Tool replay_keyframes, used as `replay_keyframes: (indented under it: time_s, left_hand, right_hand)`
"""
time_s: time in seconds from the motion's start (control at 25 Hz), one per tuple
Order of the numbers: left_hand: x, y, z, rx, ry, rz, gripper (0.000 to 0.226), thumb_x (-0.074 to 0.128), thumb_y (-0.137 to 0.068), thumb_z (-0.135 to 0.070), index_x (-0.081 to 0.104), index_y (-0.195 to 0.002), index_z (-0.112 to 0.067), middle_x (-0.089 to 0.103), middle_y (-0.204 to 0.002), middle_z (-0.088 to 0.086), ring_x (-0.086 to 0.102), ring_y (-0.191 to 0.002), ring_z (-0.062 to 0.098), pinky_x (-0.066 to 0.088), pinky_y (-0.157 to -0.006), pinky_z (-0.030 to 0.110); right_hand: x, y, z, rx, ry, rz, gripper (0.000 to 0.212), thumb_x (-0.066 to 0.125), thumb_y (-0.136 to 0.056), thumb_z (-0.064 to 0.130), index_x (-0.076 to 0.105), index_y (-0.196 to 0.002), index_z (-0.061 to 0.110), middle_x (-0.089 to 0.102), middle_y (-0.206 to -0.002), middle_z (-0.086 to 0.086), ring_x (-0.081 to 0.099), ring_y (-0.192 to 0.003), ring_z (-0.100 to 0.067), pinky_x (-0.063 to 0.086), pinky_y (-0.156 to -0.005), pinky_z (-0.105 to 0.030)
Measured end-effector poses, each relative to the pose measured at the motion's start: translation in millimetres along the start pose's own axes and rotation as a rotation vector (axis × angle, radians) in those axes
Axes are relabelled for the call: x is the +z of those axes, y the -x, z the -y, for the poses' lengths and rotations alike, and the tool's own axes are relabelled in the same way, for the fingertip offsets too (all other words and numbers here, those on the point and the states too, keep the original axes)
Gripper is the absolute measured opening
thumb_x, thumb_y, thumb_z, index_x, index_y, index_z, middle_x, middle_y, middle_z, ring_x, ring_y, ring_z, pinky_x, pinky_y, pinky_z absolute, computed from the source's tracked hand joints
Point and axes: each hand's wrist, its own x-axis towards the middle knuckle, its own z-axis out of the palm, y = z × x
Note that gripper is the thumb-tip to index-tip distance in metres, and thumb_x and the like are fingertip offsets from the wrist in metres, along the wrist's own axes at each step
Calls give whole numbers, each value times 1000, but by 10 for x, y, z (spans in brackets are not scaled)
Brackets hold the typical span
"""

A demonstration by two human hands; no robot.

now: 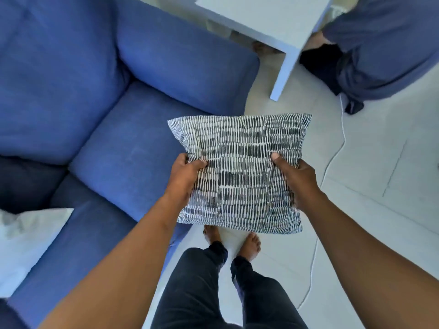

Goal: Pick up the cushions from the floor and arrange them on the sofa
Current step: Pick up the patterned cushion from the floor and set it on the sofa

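A square cushion with a black-and-white dashed pattern (240, 167) is held in the air in front of me, over the front right corner of the blue sofa (123, 143) and the floor. My left hand (184, 179) grips its left edge and my right hand (297, 181) grips its right edge, thumbs on top. A white cushion (26, 243) lies on the sofa seat at the lower left.
A white side table (273, 27) stands beyond the sofa arm. Another person in dark blue clothes (380, 48) is at the top right. A white cable (332, 167) runs across the pale tiled floor. My bare feet (232, 241) stand beside the sofa front.
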Motion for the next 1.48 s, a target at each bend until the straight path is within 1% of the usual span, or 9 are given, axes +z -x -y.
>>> replay_keyframes:
  time_s: [0.16, 0.28, 0.4, 0.56, 0.84, 1.04, 1.16, 1.36, 1.48]
  left_hand:
    - [-690, 10, -14, -10, 160, -124, 43, 67, -95, -7, 53, -136, -10, 69, -126, 8, 67, -103, 27, 57, -84, 39]
    - [-1187, -76, -74, 12, 340, -173, 42, 64, -99, -4, 45, -132, -23, 59, -103, -12, 55, -82, 3, 50, -68, 18]
    - [-1631, -198, -181, -6, 420, -240, 45, 69, -93, -2, 50, -130, -21, 66, -116, -2, 60, -88, 9, 51, -77, 27]
    - [-2321, -486, -201, -19, 438, -370, 82, 85, -60, -23, 57, -137, -11, 70, -130, 16, 68, -114, 39, 55, -102, 60]
    - [-3077, -716, -464, -46, 471, -412, 38, 80, -79, -8, 63, -112, -18, 74, -121, 18, 69, -114, 42, 55, -102, 57]
    - [-3273, -1089, -388, -13, 507, -480, 45, 78, -83, 3, 61, -120, -16, 75, -119, 9, 74, -107, 27, 59, -89, 40]
    - [-3322, -1297, -465, 26, 471, -585, 51, 81, -80, 4, 60, -124, -13, 77, -113, 1, 75, -104, 19, 61, -91, 37]
    - [-3536, -1895, -610, 96, 419, -725, 45, 81, -81, 1, 58, -110, -25, 74, -105, -6, 73, -96, 11, 61, -86, 29]
    - [-3684, -2281, -618, 7, 364, -708, 41, 84, -82, -6, 55, -106, -21, 66, -96, -3, 66, -87, 15, 56, -77, 28]
  right_hand:
    - [690, 37, 392, -35, 126, 150, 45, 88, -83, 44, 71, -119, 23, 75, -122, -2, 69, -120, -30, 52, -110, -48]
    - [1347, 3, 708, -58, 206, 245, 34, 90, -82, 38, 73, -109, 25, 78, -116, 2, 71, -115, -27, 54, -111, -50]
    - [1945, -67, 942, -82, 272, 301, 55, 92, -79, 38, 72, -126, 17, 78, -126, -2, 73, -115, -27, 56, -106, -47]
    - [2806, -134, 1260, -94, 375, 410, 38, 92, -81, 30, 73, -113, 20, 80, -118, -3, 74, -109, -29, 58, -104, -52]
    - [3961, -249, 1595, -135, 466, 540, 37, 90, -82, 18, 70, -114, 16, 72, -113, 3, 66, -113, -21, 46, -103, -37]
    - [4569, -750, 1606, -220, 532, 587, 113, 97, -52, 32, 52, -152, 3, 56, -158, -11, 55, -142, -31, 43, -123, -55]
    - [4918, -1236, 1538, -229, 522, 593, 128, 92, -38, 37, 49, -153, 2, 58, -156, -17, 61, -137, -35, 48, -117, -60]
    - [5562, -1249, 1817, -293, 620, 583, 53, 85, -81, 1, 66, -130, 6, 73, -119, -2, 70, -102, -16, 58, -94, -31]
    - [5902, -1570, 1806, -313, 738, 596, 40, 81, -88, 2, 67, -126, 10, 73, -115, 0, 68, -98, -17, 57, -88, -28]
